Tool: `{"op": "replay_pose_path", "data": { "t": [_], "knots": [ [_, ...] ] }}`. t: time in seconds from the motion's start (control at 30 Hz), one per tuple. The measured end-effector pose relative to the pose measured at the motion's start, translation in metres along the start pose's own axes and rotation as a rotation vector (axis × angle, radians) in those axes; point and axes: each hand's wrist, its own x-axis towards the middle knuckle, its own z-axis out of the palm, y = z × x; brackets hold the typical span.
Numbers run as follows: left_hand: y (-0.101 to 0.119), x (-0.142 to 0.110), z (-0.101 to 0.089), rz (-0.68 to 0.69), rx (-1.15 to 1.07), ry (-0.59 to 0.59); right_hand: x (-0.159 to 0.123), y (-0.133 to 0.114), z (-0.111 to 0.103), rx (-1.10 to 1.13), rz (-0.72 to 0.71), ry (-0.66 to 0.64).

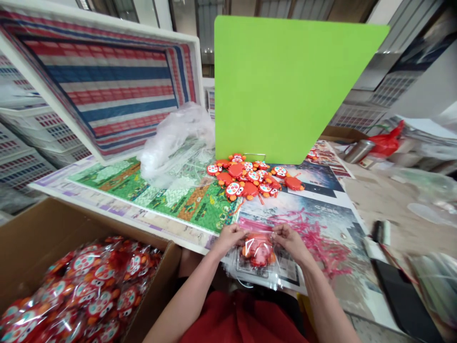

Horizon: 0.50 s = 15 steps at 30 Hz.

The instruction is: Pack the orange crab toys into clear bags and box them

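My left hand (231, 237) and my right hand (288, 238) pinch the top edge of a clear plastic bag (257, 257) that holds an orange toy with a round eye. The bag lies at the near edge of the table, on top of more clear bags. Beyond it is a pile of loose orange toys (250, 178) with red-and-white faces. A heap of red strings (317, 238) lies just right of my right hand.
A cardboard box (39, 228) at the lower left holds several bagged toys (85, 290). A crumpled clear plastic sheet (178, 138) lies left of the pile. A green board (285, 85) stands behind it. A striped crate lining (107, 85) leans at the left. A metal cup (357, 151) and black items (400, 295) sit at the right.
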Motion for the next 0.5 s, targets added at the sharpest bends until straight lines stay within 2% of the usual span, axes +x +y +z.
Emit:
{"op": "replay_pose_path", "data": {
  "t": [0.1, 0.2, 0.27, 0.4, 0.5],
  "knots": [
    [-0.008, 0.003, 0.002, 0.073, 0.004, 0.049, 0.014, 0.006, -0.004, -0.095, -0.071, 0.069],
    [-0.012, 0.005, 0.002, 0.054, -0.009, 0.038, 0.037, 0.003, -0.006, -0.299, -0.176, 0.210],
    [-0.012, 0.006, 0.001, 0.046, 0.013, 0.025, 0.058, -0.006, 0.001, -0.443, -0.271, 0.251],
    [-0.015, 0.008, -0.002, 0.068, 0.037, 0.012, 0.102, -0.033, 0.040, -0.725, -0.576, 0.136],
    [-0.020, 0.011, -0.004, 0.086, 0.061, 0.013, 0.128, -0.050, 0.080, -0.976, -0.613, 0.039]
  ]
}}
